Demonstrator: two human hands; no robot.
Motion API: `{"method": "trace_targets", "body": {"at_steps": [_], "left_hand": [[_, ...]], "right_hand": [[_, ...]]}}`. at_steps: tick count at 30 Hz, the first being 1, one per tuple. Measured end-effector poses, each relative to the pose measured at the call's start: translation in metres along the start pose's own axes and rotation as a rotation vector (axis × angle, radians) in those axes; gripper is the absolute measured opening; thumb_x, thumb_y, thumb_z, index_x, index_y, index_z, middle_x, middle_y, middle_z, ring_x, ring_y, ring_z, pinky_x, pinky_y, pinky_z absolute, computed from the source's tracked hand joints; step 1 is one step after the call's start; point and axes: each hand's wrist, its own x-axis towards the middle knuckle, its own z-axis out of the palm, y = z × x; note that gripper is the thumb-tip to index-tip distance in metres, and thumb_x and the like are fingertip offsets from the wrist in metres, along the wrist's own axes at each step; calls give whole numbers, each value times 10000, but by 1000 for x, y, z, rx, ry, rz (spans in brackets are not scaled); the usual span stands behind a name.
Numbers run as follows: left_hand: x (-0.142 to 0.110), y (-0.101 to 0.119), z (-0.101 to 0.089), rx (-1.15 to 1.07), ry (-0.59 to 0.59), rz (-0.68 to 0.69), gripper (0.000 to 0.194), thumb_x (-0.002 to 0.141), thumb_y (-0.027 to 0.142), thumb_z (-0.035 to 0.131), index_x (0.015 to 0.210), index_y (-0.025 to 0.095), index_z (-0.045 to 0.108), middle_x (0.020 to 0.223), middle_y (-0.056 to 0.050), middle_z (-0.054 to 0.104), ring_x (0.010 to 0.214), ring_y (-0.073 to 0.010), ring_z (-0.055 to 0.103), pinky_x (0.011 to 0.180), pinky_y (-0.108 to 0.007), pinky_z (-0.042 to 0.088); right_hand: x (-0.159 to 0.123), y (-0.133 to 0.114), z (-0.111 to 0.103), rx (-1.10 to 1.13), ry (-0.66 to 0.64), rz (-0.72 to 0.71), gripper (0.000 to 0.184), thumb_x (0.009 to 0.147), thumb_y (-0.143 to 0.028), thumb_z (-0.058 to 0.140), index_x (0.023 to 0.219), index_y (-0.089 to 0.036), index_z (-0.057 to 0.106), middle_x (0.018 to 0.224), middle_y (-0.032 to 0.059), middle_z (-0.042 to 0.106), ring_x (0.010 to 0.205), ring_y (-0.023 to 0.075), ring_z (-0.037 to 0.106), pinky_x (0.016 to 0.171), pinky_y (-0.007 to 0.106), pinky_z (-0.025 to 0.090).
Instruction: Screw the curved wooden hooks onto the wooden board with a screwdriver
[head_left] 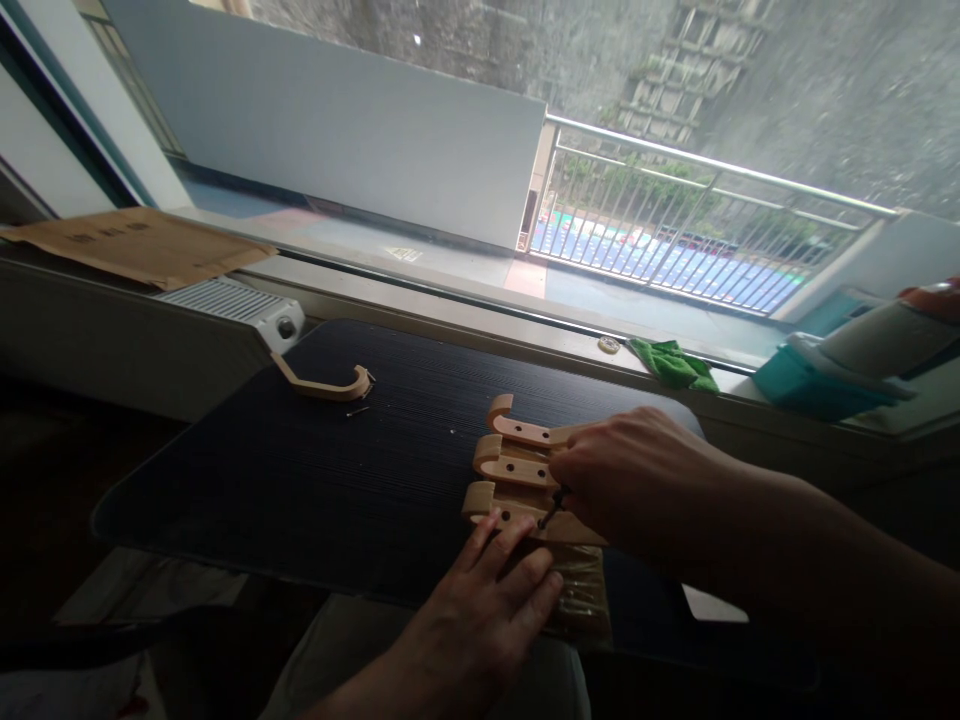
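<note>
Three pale wooden hooks lie side by side: a far hook [523, 430], a middle hook [525, 471] and a near hook [478, 500]. Each has a curled left end and dark screw holes. Beneath them is a block wrapped in shiny brown tape [579, 590]. My left hand [499, 610] rests with fingers spread on the near hook and the block's edge. In my closed right hand [622, 470] is a thin dark screwdriver [553, 508], its tip at a hole of the near hook. My fist hides its handle and the hooks' right parts.
On the dark table [360, 500], another wooden hook [322, 388] lies at the far left, with small screws [358, 411] beside it. A tape roll [609, 345], a green cloth [673, 364] and a teal container [817, 385] stand along the windowsill. A brown envelope [142, 245] lies left.
</note>
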Motion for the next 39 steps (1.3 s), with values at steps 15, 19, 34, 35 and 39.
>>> {"method": "trace_targets", "body": {"at_steps": [15,19,34,35,39], "left_hand": [[-1,0,2,4,17,-4,442,855,197,497,1292,181,434,1313,-65,484,1326,-314,248,1075,-558,246],[-1,1,1,-2,10,-9,438,858,184,483,1293,178,434,1316,-62,481,1325,-318,247,1076,-559,244],[0,1,-2,-2,9,-7,455,851,173,485,1302,176,426,1317,-69,483,1327,-319,251,1068,-568,256],[0,1,-1,-4,5,-7,455,852,170,482,1304,176,424,1319,-67,482,1327,-319,250,1067,-569,256],[0,1,-1,-15,-4,-9,437,860,177,468,1296,170,432,1317,-65,484,1320,-323,258,1067,-569,255]], "right_hand": [[-7,8,3,73,48,19,117,750,-105,544,760,-189,624,713,24,660,599,153,602,481,245,254],[-9,9,8,78,33,55,134,787,-125,520,733,-190,624,698,24,664,636,156,618,489,246,264],[-12,4,-6,107,-1,57,144,803,-106,518,775,-196,626,763,11,678,677,159,626,512,247,289],[-11,5,-4,116,14,55,142,808,-113,517,791,-196,630,765,12,679,686,164,629,520,248,298],[-11,8,2,132,26,65,145,834,-144,502,803,-192,635,734,22,682,732,183,641,551,255,322]]}}
